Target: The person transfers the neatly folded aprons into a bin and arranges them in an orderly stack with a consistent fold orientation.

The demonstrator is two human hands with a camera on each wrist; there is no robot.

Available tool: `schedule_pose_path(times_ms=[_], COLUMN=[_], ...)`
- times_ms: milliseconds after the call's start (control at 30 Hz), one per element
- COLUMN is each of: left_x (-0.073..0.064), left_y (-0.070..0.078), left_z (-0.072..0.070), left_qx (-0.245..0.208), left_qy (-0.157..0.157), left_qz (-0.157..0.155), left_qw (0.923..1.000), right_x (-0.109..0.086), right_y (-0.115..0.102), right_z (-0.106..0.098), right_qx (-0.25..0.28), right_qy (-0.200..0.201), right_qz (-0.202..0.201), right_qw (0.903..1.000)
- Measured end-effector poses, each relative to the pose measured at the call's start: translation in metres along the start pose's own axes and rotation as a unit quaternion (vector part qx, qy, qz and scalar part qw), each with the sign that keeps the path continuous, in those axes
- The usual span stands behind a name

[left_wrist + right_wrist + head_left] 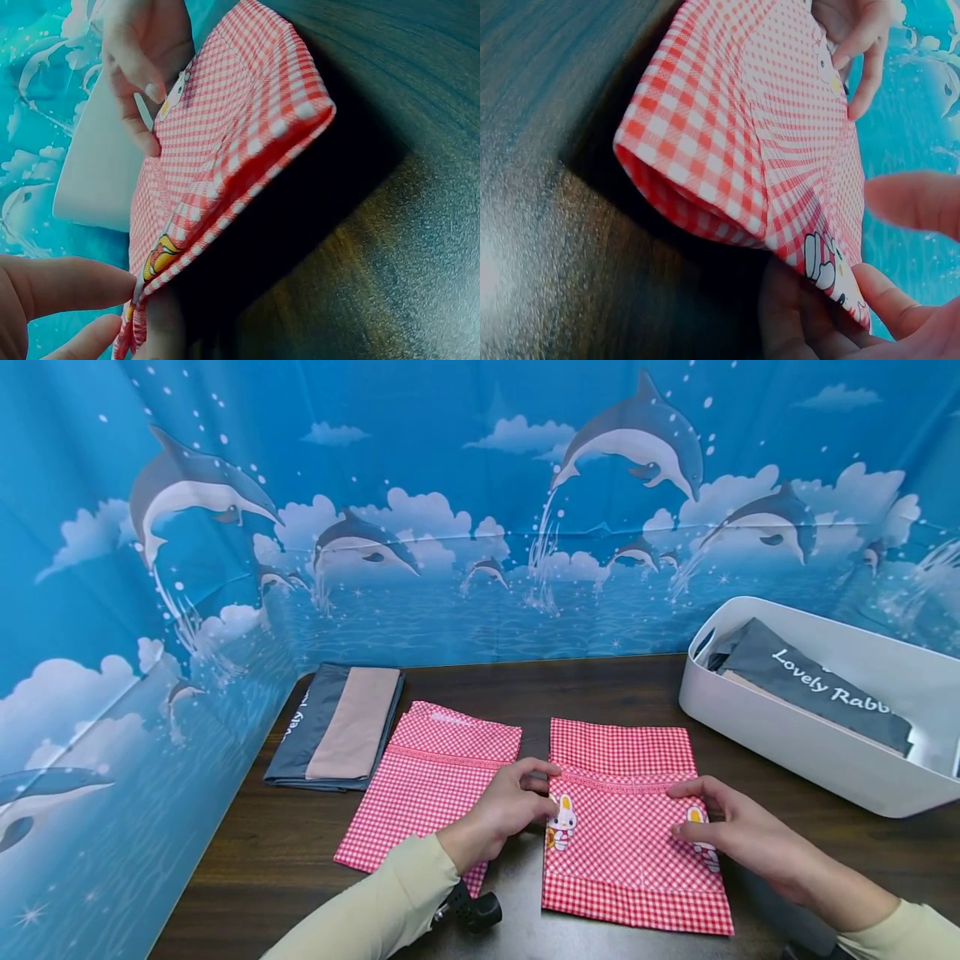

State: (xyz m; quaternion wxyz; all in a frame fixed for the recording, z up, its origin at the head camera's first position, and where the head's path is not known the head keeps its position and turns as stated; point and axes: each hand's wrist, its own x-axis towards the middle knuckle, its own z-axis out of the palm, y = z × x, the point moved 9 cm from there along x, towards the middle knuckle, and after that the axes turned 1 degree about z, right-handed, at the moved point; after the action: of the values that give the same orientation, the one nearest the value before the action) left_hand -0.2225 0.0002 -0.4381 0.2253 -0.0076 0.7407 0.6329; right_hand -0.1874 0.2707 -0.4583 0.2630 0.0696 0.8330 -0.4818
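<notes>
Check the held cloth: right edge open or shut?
Open at the near corner: in the right wrist view, layers of the held cloth part.

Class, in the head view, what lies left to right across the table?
Folded grey-and-beige rectangular cloth, red-and-white checked fabric piece, rabbit-printed red-and-white gingham piece, white oblong plastic bin.

A head-worn camera looks forward and down over the dark surface [251, 864] toward a dolphin-print backdrop [450, 610]; wrist cameras, turned sideways, peer closely from opposite sides of the red-checked cloth [618, 852] all three share, the left facing the right fingers [137, 131], the right the left fingers [868, 86].
</notes>
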Motion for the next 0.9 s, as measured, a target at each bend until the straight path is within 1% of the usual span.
schedule_pose_path(times_ms=[100,267,333,400,500,633,700,800,900], left_x=[0.001,0.003,0.003,0.004,0.004,0.005,0.004,0.002,0.0], left_y=[-0.001,-0.005,-0.008,-0.009,-0.008,-0.003,-0.002,0.001,0.003], left_z=[-0.001,-0.004,-0.007,-0.008,-0.011,-0.013,-0.014,-0.014,-0.014], left_qx=[-0.006,0.0,0.011,0.025,0.064,0.123,0.14,0.146,0.137], left_qy=[0.005,0.022,0.029,0.035,0.045,0.061,0.066,0.068,0.067], left_qz=[0.002,-0.008,-0.015,-0.014,0.004,0.031,0.036,0.039,0.036], left_qw=[1.0,0.9997,0.9994,0.999,0.9969,0.9901,0.9872,0.9863,0.9876], right_x=[-0.001,-0.001,-0.001,0.0,0.001,0.001,0.001,0.001,0.0], right_y=[0.001,0.004,0.006,0.007,0.008,0.007,0.006,0.005,0.002], right_z=[-0.002,-0.004,-0.005,-0.006,-0.007,-0.008,-0.008,-0.009,-0.012], right_qx=[-0.002,0.009,0.014,0.014,0.003,-0.013,-0.014,-0.018,-0.025], right_qy=[0.001,0.007,0.01,0.015,0.025,0.04,0.044,0.047,0.051], right_qz=[-0.003,-0.006,-0.008,-0.011,-0.019,-0.026,-0.025,-0.022,-0.024], right_qw=[1.0,0.9999,0.9998,0.9997,0.9995,0.9988,0.9986,0.9985,0.9981])
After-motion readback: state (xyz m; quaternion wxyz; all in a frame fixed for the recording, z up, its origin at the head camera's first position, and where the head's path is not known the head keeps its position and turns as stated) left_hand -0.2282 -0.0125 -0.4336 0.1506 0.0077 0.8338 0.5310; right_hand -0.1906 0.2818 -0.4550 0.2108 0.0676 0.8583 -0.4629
